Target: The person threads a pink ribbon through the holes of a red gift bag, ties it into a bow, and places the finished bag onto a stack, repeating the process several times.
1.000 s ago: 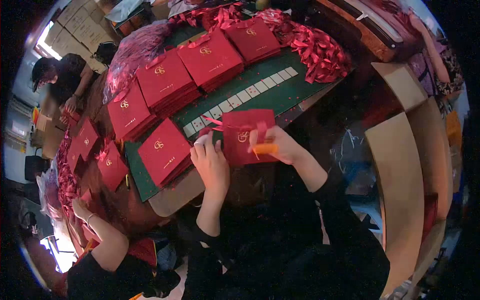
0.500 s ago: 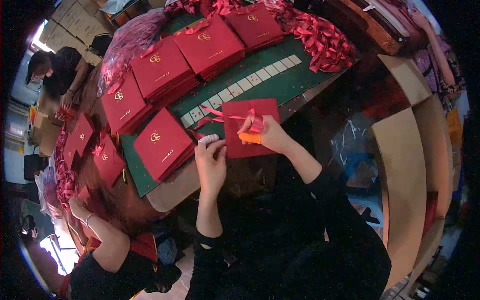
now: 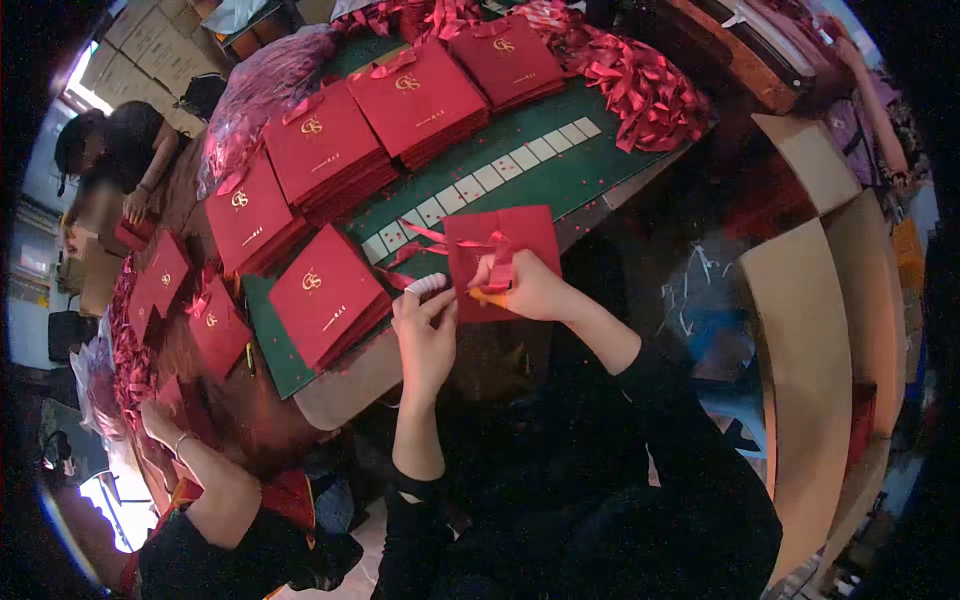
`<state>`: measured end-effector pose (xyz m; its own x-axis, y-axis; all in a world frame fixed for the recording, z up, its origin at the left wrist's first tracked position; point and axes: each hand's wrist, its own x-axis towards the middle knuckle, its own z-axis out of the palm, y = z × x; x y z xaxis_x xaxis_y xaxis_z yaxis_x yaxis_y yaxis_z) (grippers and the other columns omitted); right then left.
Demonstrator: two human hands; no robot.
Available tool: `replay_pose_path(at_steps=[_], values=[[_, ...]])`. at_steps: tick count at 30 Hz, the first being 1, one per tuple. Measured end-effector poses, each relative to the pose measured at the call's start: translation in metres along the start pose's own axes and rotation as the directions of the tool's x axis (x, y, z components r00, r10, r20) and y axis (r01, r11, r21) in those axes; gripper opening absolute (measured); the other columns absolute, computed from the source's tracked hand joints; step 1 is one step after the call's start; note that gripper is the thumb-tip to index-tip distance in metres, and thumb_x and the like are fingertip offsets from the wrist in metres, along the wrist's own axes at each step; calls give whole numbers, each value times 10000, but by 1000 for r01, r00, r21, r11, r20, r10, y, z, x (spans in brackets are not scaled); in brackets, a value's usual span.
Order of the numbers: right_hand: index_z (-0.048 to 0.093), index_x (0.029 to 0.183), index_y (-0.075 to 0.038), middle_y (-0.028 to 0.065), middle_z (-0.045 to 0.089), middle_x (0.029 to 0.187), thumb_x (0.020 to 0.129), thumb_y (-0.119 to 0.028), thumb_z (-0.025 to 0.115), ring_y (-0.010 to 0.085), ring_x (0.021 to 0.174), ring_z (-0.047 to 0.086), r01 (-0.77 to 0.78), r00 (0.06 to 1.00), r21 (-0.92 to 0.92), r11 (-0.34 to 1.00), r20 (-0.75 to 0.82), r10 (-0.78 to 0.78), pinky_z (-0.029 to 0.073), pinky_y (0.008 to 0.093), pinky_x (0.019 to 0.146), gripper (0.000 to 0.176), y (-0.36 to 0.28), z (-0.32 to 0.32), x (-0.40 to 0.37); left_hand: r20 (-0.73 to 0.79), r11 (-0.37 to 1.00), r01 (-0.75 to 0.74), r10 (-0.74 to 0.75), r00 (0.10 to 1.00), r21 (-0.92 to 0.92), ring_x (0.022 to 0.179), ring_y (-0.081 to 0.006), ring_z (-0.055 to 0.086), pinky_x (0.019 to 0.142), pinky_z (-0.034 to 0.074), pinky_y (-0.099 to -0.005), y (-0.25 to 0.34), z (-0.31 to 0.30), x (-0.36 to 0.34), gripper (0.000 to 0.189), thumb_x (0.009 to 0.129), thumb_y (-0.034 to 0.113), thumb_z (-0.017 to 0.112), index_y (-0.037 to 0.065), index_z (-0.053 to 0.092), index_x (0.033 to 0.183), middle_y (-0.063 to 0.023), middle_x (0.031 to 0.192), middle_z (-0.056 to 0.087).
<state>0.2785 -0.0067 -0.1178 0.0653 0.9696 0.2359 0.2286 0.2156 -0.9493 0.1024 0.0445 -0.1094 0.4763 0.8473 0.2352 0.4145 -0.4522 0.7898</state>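
Near the front edge of the green mat (image 3: 590, 180) is a red card folder (image 3: 535, 230) with red ribbon (image 3: 497, 243) across it. My right hand (image 3: 525, 287) is over the folder, its fingers closed on the ribbon; an orange cover shows on one finger. At the folder's left edge is my left hand (image 3: 428, 325), thumb and fingers pinched together at that edge, one finger wrapped in white. Just to the left lies a stack of red folders (image 3: 325, 290) with gold print.
More red folder stacks (image 3: 415, 95) stand along the back, beside a ribbon pile (image 3: 650, 95). White cards (image 3: 470, 188) form a row on the mat. Cardboard (image 3: 800, 350) stands at right. Co-workers' arms (image 3: 215, 490) show at left; another person (image 3: 120, 160) is farther back.
My right hand has turned and closed lower over the ribbon, partly hiding the orange cover. The folder has shifted slightly down. My left hand has hardly moved.
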Motion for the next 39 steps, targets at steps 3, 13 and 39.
replay_pose_path(at_steps=[3,13,39], values=[[590,802,17,74,623,737,746,35,642,136,738,605,-74,995,-80,994,62,79,473,276,654,78,-1,0,3,-8,998,-55,55,998,0,1011,-265,508,897,396,-357,-2,0,0,169,778,49,653,58,702,940,-79,1052,602],[568,772,-9,69,607,735,742,-11,675,133,717,584,-127,983,-4,992,133,127,458,294,634,111,-12,-1,11,50,989,-147,145,988,33,984,-280,508,872,400,-373,-9,0,3,164,761,43,653,50,693,920,-82,1024,594],[611,1023,-80,115,611,1051,736,-26,666,316,912,600,123,898,-698,705,-225,-378,489,364,792,297,-90,-133,-4,-123,855,-347,420,899,385,986,-293,520,852,375,-384,75,-101,42,264,727,47,658,49,607,987,-108,1104,580]])
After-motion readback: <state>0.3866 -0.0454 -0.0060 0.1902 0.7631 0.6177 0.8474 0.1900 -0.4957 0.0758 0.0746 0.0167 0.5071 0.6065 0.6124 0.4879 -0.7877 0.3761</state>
